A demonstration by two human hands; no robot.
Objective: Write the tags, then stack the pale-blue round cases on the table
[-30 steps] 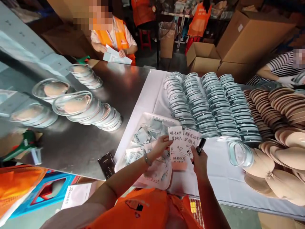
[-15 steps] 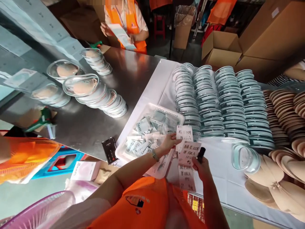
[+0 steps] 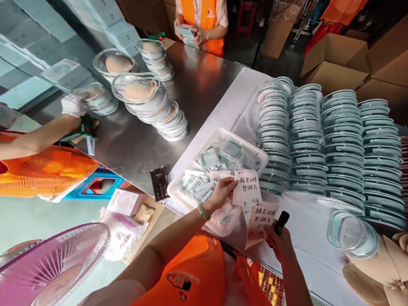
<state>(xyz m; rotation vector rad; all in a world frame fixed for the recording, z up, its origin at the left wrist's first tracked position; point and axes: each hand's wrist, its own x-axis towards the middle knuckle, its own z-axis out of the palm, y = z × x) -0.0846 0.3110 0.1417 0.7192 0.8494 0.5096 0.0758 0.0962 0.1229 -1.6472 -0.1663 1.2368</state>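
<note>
My left hand [image 3: 219, 193] pinches a white handwritten paper slip [image 3: 248, 187] over the white basket [image 3: 255, 148] full of small sachets [image 3: 207, 170]. Just below it, my right hand [image 3: 279, 242] grips a black marker [image 3: 281, 221] together with more handwritten slips [image 3: 263, 219] that hang down from its fingers. Both hands are closed on what they hold, above the white cloth [image 3: 306, 238] near the table's front edge.
Rows of stacked clear lids [image 3: 318, 136] fill the cloth on the right. Clear domed cases [image 3: 149, 97] sit on the steel table, a black phone [image 3: 159, 182] at its edge. A co-worker's gloved hand [image 3: 73, 106] reaches in at left; another person stands beyond. A pink fan [image 3: 54, 267] is below left.
The view has swung left and down. My left hand pulled one slip up and away from the slips in my right hand. A co-worker's gloved hand has come in at left.
</note>
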